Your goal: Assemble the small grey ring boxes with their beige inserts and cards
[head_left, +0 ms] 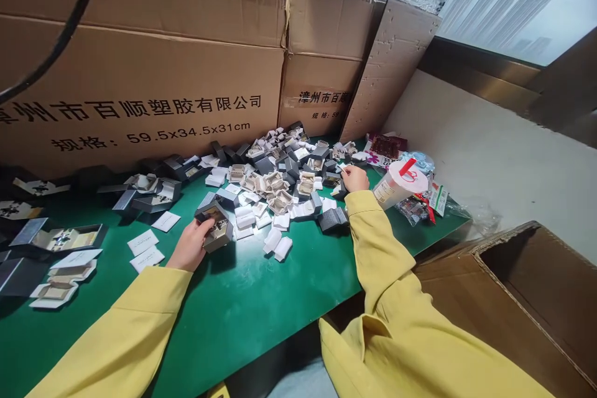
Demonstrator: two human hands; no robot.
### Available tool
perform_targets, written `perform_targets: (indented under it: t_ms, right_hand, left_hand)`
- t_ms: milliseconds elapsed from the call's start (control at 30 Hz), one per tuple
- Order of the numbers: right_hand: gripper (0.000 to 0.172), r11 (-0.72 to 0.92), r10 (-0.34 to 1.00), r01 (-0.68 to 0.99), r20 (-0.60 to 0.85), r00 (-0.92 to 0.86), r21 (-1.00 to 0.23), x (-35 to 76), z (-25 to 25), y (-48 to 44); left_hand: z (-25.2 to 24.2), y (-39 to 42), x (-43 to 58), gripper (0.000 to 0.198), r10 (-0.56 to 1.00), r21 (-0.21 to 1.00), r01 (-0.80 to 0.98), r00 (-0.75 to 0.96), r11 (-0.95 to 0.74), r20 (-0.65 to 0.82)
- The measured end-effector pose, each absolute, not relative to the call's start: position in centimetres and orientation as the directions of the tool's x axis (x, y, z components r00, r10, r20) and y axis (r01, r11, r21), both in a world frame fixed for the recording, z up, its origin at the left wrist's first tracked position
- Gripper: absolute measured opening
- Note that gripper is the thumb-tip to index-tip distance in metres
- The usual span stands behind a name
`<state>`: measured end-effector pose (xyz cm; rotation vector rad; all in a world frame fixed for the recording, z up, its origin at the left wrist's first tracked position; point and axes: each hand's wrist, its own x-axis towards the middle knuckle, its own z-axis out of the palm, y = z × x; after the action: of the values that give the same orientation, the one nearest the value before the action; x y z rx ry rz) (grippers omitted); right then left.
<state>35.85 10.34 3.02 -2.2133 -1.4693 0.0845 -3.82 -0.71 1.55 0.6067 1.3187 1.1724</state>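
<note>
My left hand point(189, 247) grips a small dark jewelry-style box point(219, 236) by its side, above the near part of the table. The box stands open and shows small metallic-looking contents. Out at the far right of the pile, the fingers of my right hand point(356, 179) are pinched together, with a small pale bit at their tips too small to make out. Between the hands lies a heap of small dark boxes point(291, 166), folded white and beige card inserts point(280, 202) and small white packets point(282, 249).
Open dark boxes point(65, 239) and white cards point(146, 258) lie at the left on the green table point(261, 311). A lidded drink cup point(396, 185) and plastic-wrapped packets point(414, 208) stand at the right. Large cartons point(140, 74) wall the back; an open carton point(466, 286) is at lower right.
</note>
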Motion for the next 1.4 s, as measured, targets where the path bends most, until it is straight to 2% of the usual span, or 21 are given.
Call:
perform_targets:
  t_ms: [100, 167, 233, 300, 367, 433, 467, 500, 567, 600, 667, 767, 800, 867, 1067, 1133, 1200, 1233, 1267, 1333, 1400]
  right_hand:
    - [0.032, -0.246, 0.860, 0.851, 0.301, 0.412, -0.464, 35.5, 3.7, 10.2]
    - [0.037, -0.154, 0.831, 0.809, 0.368, 0.417, -0.568, 35.0, 4.5, 10.2]
    - [0.041, 0.011, 0.801, 0.674, 0.411, 0.436, -0.738, 33.9, 5.3, 9.8]
    - [0.043, 0.196, 0.819, 0.509, 0.425, 0.385, -0.838, 32.4, 6.0, 9.2]
    - [0.040, 0.342, 0.904, 0.425, 0.417, 0.093, -0.838, 31.2, 6.7, 8.3]
    - [0.040, 0.405, 0.912, 0.404, 0.331, -0.242, -0.820, 30.8, 7.3, 7.5]
    - [0.039, 0.418, 0.900, 0.415, 0.308, -0.307, -0.808, 31.0, 7.5, 7.3]
    - [0.038, 0.415, 0.903, 0.454, 0.296, -0.310, -0.788, 31.4, 7.6, 7.1]
    - [0.032, 0.358, 0.930, 0.617, 0.325, -0.170, -0.701, 32.6, 7.7, 7.1]
    - [0.029, 0.306, 0.939, 0.721, 0.321, -0.122, -0.621, 33.2, 7.5, 7.3]
    - [0.024, 0.267, 0.959, 0.871, 0.202, -0.198, -0.412, 34.1, 7.0, 7.6]
    - [0.025, 0.243, 0.969, 0.964, -0.016, -0.246, -0.104, 34.3, 5.7, 8.0]
    - [0.026, 0.215, 0.975, 0.975, -0.037, -0.217, -0.047, 34.2, 5.2, 8.1]
    - [0.025, 0.153, 0.987, 0.988, -0.039, -0.154, -0.007, 33.9, 4.5, 8.3]
    - [0.025, 0.106, 0.994, 0.991, 0.049, -0.102, -0.083, 34.2, 4.9, 8.3]
    - [0.026, 0.149, 0.970, 0.966, 0.219, -0.102, -0.212, 33.8, 5.8, 7.9]
    - [0.027, 0.262, 0.883, 0.851, 0.470, -0.020, -0.456, 33.0, 6.5, 7.3]
    - [0.028, 0.336, 0.843, 0.758, 0.537, 0.023, -0.560, 32.4, 6.8, 7.0]
    - [0.030, 0.408, 0.830, 0.660, 0.558, 0.021, -0.631, 32.0, 6.9, 6.8]
    - [0.033, 0.508, 0.847, 0.520, 0.509, -0.154, -0.687, 31.3, 7.0, 6.6]
    - [0.033, 0.519, 0.853, 0.539, 0.438, -0.283, -0.663, 31.2, 6.6, 6.9]
  left_hand:
    - [1.5, -0.7, -3.8, 0.022, 0.894, 0.879, -0.316, -0.156, 0.357, -0.420]
    - [1.5, -0.7, -3.8, 0.025, 0.898, 0.883, -0.313, -0.157, 0.350, -0.412]
    - [1.6, -0.8, -3.8, 0.029, 0.904, 0.890, -0.300, -0.151, 0.343, -0.399]
    - [1.8, -0.8, -3.8, 0.033, 0.910, 0.898, -0.281, -0.146, 0.339, -0.389]
    - [1.8, -0.9, -3.8, 0.036, 0.914, 0.905, -0.255, -0.134, 0.340, -0.382]
    - [1.8, -0.9, -3.9, 0.038, 0.919, 0.911, -0.232, -0.119, 0.342, -0.376]
    - [1.8, -0.9, -3.9, 0.037, 0.920, 0.912, -0.225, -0.113, 0.343, -0.374]
    - [1.8, -1.0, -3.8, 0.036, 0.920, 0.912, -0.223, -0.113, 0.344, -0.375]
    - [1.8, -1.0, -3.8, 0.033, 0.916, 0.910, -0.223, -0.123, 0.350, -0.383]
    - [1.9, -1.0, -3.8, 0.031, 0.913, 0.908, -0.223, -0.128, 0.354, -0.387]
    - [1.9, -1.0, -3.7, 0.028, 0.911, 0.906, -0.227, -0.129, 0.358, -0.393]
    - [1.9, -1.0, -3.7, 0.026, 0.910, 0.901, -0.245, -0.124, 0.358, -0.395]
    - [2.0, -1.0, -3.7, 0.025, 0.909, 0.899, -0.250, -0.124, 0.359, -0.397]
    - [2.0, -1.0, -3.7, 0.025, 0.908, 0.898, -0.253, -0.128, 0.359, -0.399]
    - [2.1, -1.0, -3.7, 0.034, 0.915, 0.899, -0.263, -0.113, 0.349, -0.388]
    - [2.2, -1.0, -3.6, 0.035, 0.914, 0.898, -0.268, -0.116, 0.348, -0.389]
    - [2.3, -1.1, -3.6, 0.034, 0.910, 0.895, -0.270, -0.118, 0.356, -0.397]
    - [2.3, -1.1, -3.6, 0.033, 0.908, 0.893, -0.271, -0.116, 0.360, -0.402]
    - [2.4, -1.1, -3.6, 0.032, 0.908, 0.891, -0.271, -0.112, 0.363, -0.404]
    - [2.4, -1.1, -3.7, 0.033, 0.907, 0.894, -0.256, -0.112, 0.368, -0.406]
    - [2.3, -1.1, -3.7, 0.035, 0.909, 0.903, -0.222, -0.118, 0.369, -0.401]
